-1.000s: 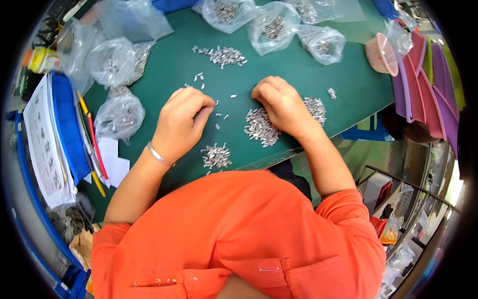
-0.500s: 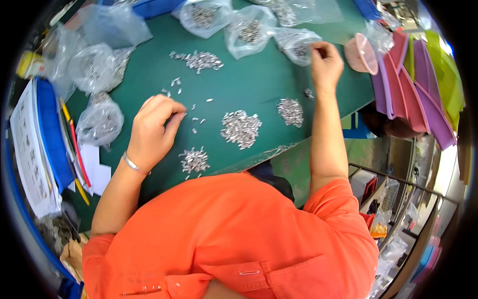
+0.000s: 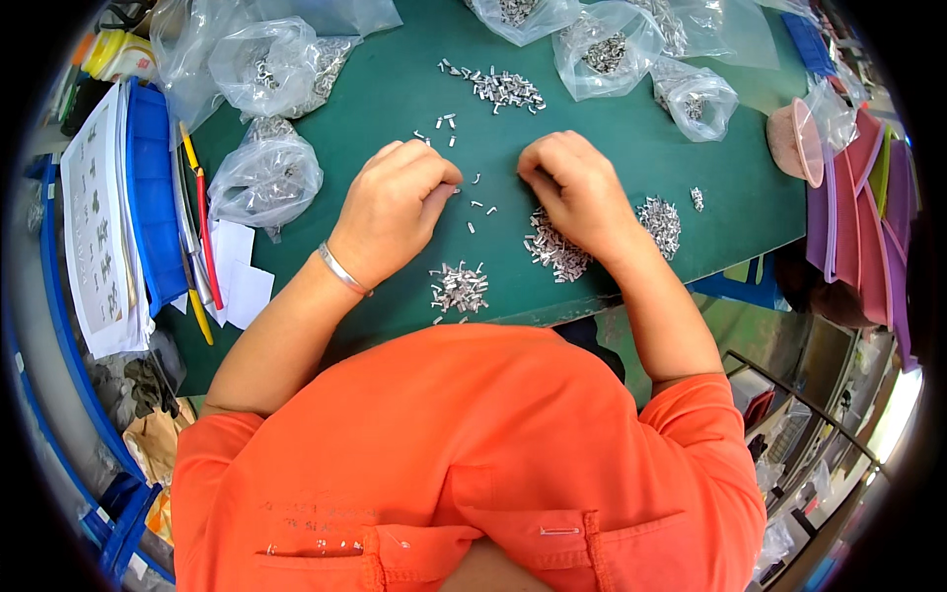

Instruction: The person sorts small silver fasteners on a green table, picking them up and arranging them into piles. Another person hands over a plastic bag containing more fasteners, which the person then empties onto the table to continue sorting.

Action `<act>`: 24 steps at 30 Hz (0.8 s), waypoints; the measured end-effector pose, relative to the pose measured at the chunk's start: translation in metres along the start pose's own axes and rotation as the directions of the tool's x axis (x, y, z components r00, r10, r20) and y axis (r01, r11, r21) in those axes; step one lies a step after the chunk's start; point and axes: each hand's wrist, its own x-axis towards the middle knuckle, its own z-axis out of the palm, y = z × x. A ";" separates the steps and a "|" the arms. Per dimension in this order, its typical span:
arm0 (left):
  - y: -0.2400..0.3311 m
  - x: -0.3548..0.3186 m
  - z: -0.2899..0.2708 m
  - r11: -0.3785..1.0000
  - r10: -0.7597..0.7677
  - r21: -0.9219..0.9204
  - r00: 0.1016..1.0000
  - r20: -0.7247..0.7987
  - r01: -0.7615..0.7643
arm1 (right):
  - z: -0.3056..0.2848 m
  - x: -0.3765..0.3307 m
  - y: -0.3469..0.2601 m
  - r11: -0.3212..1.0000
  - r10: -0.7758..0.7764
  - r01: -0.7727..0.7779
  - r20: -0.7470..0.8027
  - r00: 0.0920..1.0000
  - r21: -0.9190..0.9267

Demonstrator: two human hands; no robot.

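Small silvery parts point(image 3: 491, 210) lie on a green worktop point(image 3: 735, 163), loose and in heaps about your two grips. Your left grip point(image 3: 393, 209) is curled, thumb and forefinger drawn close beside one part point(image 3: 457, 190); whether they pinch it cannot be told. Your right grip point(image 3: 580, 192) is likewise curled, and its contents, if any, are hidden. Several loose parts lie between the two, nearer the left. The large heap point(image 3: 552, 255) sits just beside your right grip, which partly covers it; the right-hand heap point(image 3: 661, 229) lies beyond that wrist. The near heap point(image 3: 459, 288) lies toward your body, the far heap point(image 3: 507, 90) past both grips.
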 end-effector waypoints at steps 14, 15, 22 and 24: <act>-0.004 0.015 0.025 0.962 0.049 0.267 0.997 0.051 -0.061 | -0.040 -0.050 -0.013 0.919 0.346 -0.328 -0.046 0.937 0.219; -0.004 0.016 0.026 0.955 0.048 0.291 0.997 0.060 -0.064 | -0.041 -0.051 -0.017 0.933 0.329 -0.325 0.002 0.944 0.153; -0.007 0.013 0.017 0.985 0.011 0.175 1.000 -0.008 -0.009 | -0.033 -0.034 -0.023 0.963 0.235 -0.241 0.067 0.970 0.119; -0.008 0.009 0.011 0.989 -0.015 0.145 0.999 -0.039 0.020 | -0.017 -0.019 -0.025 0.991 0.057 -0.064 0.067 0.996 0.119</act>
